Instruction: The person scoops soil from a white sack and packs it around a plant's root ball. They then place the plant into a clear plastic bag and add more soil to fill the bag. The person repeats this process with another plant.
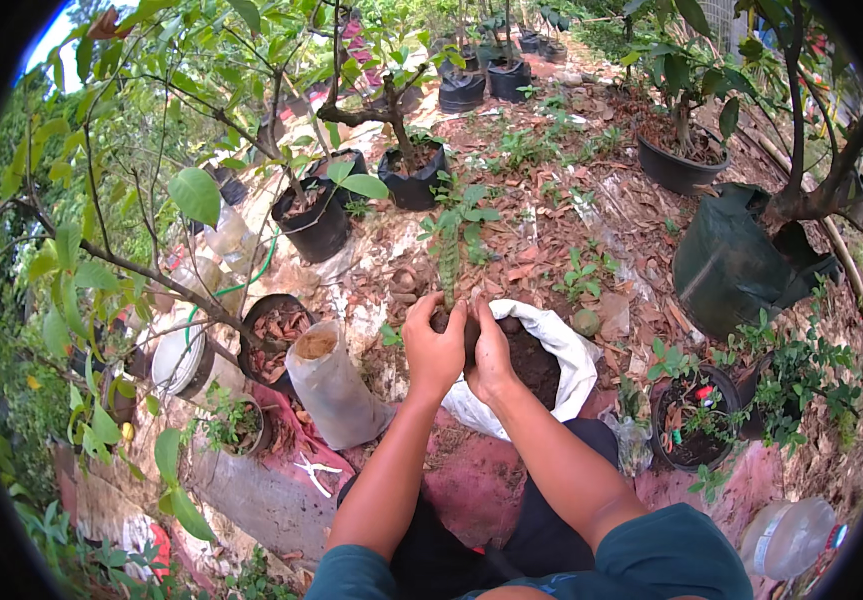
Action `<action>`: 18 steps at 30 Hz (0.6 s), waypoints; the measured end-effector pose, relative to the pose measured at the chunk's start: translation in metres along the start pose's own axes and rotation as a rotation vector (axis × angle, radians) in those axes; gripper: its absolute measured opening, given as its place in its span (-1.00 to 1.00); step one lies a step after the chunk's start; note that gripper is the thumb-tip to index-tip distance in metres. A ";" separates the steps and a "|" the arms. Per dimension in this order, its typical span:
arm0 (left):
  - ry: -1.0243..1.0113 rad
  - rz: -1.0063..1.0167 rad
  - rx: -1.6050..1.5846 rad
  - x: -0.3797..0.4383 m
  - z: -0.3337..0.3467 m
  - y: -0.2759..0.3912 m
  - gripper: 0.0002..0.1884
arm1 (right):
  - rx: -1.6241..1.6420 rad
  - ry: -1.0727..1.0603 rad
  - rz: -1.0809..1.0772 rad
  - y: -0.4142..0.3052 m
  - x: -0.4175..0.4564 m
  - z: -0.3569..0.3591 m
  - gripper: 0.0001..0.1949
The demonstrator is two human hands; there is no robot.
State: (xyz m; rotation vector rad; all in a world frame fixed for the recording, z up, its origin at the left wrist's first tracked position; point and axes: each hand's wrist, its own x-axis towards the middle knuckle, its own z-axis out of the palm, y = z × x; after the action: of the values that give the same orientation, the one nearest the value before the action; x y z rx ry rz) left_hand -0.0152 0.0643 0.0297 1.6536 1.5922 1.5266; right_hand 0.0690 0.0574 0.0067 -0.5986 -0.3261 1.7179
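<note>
My left hand (436, 349) and my right hand (490, 352) are cupped together around the dark root ball (470, 337) of a small plant. Its green, ridged stem (449, 270) rises above my fingertips, upright, with leaves near the top. Just below and to the right of my hands a white woven sack (580, 360) with a rolled rim stands open, holding dark soil (540, 367). To the left leans a whitish plastic grow bag (337, 397) filled with brown material. White-handled pruning shears or pliers (316, 472) lie on the ground beyond my left forearm.
A black pot of dry leaves (275, 341) stands at the left. Potted plants in black bags (415, 180) stand ahead. At the right are a large dark green grow bag (724, 262), a round pot with soil (694, 420) and a clear plastic bottle (788, 536). Branches reach in from the left.
</note>
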 end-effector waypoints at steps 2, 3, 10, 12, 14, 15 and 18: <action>0.001 0.037 0.080 -0.003 0.004 0.002 -0.59 | 0.087 0.065 0.021 0.002 0.005 -0.003 -0.56; 0.002 0.052 0.116 -0.005 0.006 0.004 -0.57 | 0.109 0.055 0.057 -0.001 0.006 -0.004 -0.56; 0.121 0.150 0.059 -0.003 0.024 0.000 -0.60 | 0.162 -0.014 0.079 -0.011 0.011 0.000 -0.61; 0.141 0.044 -0.022 0.001 0.029 -0.001 -0.65 | 0.159 -0.007 0.013 -0.003 0.018 -0.005 -0.63; 0.080 -0.031 -0.005 -0.003 0.033 0.002 -0.68 | 0.185 0.055 -0.007 0.002 0.021 -0.011 -0.67; 0.055 -0.068 0.008 -0.005 0.032 0.004 -0.69 | 0.193 0.071 0.000 0.004 0.023 -0.014 -0.67; 0.110 0.014 0.004 -0.008 0.038 -0.006 -0.69 | 0.189 0.094 0.029 0.003 0.024 -0.021 -0.67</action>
State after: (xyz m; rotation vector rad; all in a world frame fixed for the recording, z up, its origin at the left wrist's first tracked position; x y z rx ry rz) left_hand 0.0169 0.0737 0.0084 1.6108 1.6429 1.6487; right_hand 0.0745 0.0777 -0.0171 -0.5454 -0.0871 1.7189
